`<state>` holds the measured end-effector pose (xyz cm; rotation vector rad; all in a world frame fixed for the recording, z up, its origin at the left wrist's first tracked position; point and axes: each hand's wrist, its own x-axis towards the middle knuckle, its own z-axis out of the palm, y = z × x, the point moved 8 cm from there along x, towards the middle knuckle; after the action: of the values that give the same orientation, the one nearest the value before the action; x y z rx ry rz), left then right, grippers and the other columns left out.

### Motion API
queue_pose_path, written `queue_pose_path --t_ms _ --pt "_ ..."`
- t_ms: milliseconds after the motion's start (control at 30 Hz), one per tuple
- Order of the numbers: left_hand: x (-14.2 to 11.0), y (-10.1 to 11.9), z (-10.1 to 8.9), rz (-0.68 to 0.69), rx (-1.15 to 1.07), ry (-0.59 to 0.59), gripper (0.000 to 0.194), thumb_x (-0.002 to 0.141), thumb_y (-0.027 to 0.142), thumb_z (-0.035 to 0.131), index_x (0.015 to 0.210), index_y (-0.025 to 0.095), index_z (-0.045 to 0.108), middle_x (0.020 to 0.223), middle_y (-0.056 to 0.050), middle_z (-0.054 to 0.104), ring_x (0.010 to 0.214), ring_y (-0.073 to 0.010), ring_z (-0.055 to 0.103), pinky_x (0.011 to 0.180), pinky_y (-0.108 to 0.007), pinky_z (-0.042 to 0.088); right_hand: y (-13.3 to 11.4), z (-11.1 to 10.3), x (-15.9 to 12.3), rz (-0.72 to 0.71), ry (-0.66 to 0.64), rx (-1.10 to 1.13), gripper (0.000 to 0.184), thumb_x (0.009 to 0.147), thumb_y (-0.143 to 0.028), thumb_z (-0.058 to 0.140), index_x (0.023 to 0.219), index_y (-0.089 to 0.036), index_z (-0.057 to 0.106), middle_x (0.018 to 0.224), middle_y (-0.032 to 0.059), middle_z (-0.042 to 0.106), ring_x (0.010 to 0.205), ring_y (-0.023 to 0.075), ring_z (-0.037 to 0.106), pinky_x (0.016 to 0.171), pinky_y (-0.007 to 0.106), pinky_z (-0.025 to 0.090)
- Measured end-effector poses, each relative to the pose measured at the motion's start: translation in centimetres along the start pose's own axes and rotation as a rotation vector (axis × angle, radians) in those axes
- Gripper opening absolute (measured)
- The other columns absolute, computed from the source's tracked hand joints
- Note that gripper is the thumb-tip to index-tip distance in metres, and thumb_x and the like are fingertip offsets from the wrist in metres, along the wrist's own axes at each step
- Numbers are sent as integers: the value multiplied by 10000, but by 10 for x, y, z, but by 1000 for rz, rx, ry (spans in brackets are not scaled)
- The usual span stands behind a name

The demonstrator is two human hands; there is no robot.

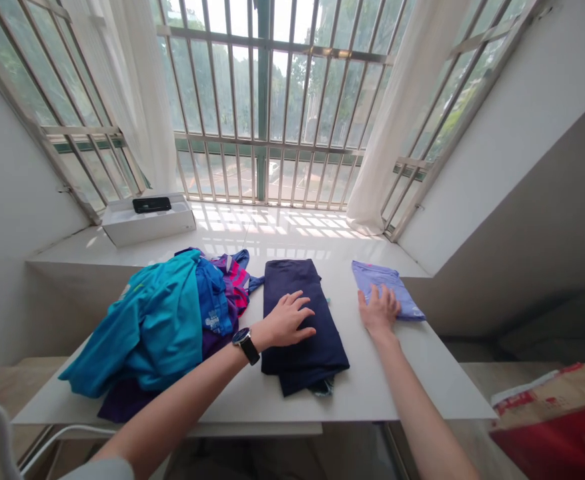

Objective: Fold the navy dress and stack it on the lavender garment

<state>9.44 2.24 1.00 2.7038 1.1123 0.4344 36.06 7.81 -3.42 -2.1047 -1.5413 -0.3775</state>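
1. Folded flat already, by the look of it: the navy garment (292, 277) at the centre of the frame, laid lengthwise on the white worktop (242, 398).
2. Peeking out below its lower edge: a bit of patterned cloth (323, 387); cannot tell whether part of the same bundle or a separate piece underneath.
3. Also folded, into a neat compact shape: the lavender garment (409, 303), right of centre, apart from the navy one.
4. Left to tidy, judging by the crumpling: the heap (172, 313) at centre left, with a teal garment (137, 347) on top, a blue garment (213, 300) with white print beside it, pink-striped cloth (236, 280) behind and dark purple cloth (127, 400) below. Probably only partway along; cannot count the loose pieces exactly.
5. Left hand (289, 320), watch (245, 345) at the wrist: palm down over the navy garment, fingers spread, nothing visibly pinched.
6. Right hand (379, 308): laid on the near left part of the lavender garment, fingers spread.
7. At upper left, on the window ledge (267, 233): an open white box (147, 230) with a black device (152, 205) at its top.
8. At lower right: a red and tan paper bag (567, 427); cannot see any contents.
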Motion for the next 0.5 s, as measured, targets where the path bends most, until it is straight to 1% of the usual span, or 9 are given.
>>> queue_pose_path --t_ms 33,100,167,200,267,300,367,433,500 --pt "-10 7 -2 39 -39 -28 393 936 469 570 1247 234 615 1403 -106 536 1353 -311 425 1104 -448 360 -7 -7 -4 -43 36 65 490 963 -430 361 1266 -129 603 1438 203 479 1380 359 340 1112 570 238" --pt "-26 15 -7 88 -117 -78 325 931 430 591 1188 238 635 1255 -83 617 1164 -252 571 989 -357 444 -23 -21 -18 -126 84 218 431 968 -413 359 1163 -157 646 1374 182 537 1331 331 411 1105 543 278" --pt "-36 20 -8 120 -187 -139 293 925 476 593 1083 239 659 1061 -48 656 963 -199 630 829 -280 478 -38 -36 -40 -200 96 393 389 974 -415 373 1082 -175 658 1272 164 597 1236 303 501 1077 511 339" --pt "-39 23 -7 141 -206 -170 315 903 522 611 1032 238 661 992 -33 651 893 -184 632 762 -260 472 -46 -43 -52 -239 84 480 371 979 -414 381 1065 -179 655 1224 155 615 1192 288 532 1063 498 368" --pt "-45 29 1 181 -200 -205 387 824 593 676 973 236 651 936 -20 632 811 -174 621 681 -250 448 -61 -55 -78 -317 15 623 334 992 -399 399 1066 -184 644 1165 138 626 1139 261 562 1035 467 417" --pt "-47 31 5 189 -184 -199 411 787 601 709 960 233 643 934 -20 624 796 -176 614 668 -252 440 -67 -59 -90 -350 -39 665 313 995 -388 413 1066 -189 643 1157 131 623 1129 251 565 1024 454 435" --pt "-51 31 11 181 -163 -149 412 754 566 747 953 225 629 944 -26 612 797 -181 603 679 -256 436 -77 -66 -110 -405 -150 703 272 992 -375 452 1061 -200 649 1166 121 614 1131 242 563 1017 440 453" --pt "-55 29 15 165 -187 -96 337 784 488 731 954 218 621 941 -25 609 799 -172 595 698 -251 435 -82 -72 -122 -448 -228 717 240 972 -381 506 1058 -213 654 1190 113 612 1146 248 560 1019 442 460" --pt "-57 26 17 152 -237 -72 218 836 393 677 947 214 620 934 -19 615 788 -153 590 702 -237 432 -83 -78 -127 -479 -260 735 229 946 -395 556 1060 -224 656 1209 108 615 1160 258 562 1016 448 470"
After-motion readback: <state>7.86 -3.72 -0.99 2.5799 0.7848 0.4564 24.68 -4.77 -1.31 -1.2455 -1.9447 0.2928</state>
